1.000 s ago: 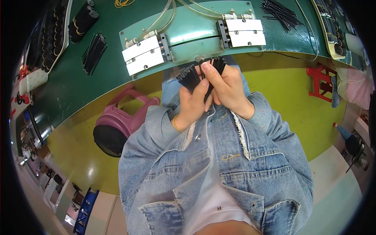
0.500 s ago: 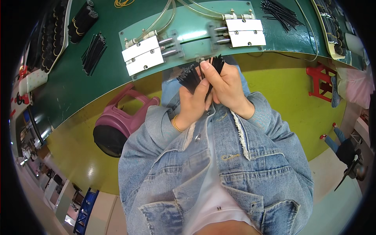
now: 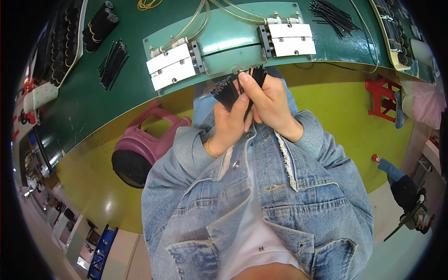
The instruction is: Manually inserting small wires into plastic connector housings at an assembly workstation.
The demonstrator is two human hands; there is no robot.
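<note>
Hands unchanged over last second: left hand [image 3: 229, 125] still clamped round bundle of black strips [image 3: 227, 91], right hand [image 3: 269, 103] pinching strip tips at 12 o'clock. Bundle stays just below table [image 3: 84, 107] edge, near white fixture blocks [image 3: 171, 72]. Sorting continues, judging by grip.

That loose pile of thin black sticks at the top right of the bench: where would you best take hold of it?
Pinch the loose black sticks across their middle, coming straight down from above. They lie flat on the green bench, fanned at the ends but bunched mid-length, so a grip there would likely gather the most without scattering them.
</note>
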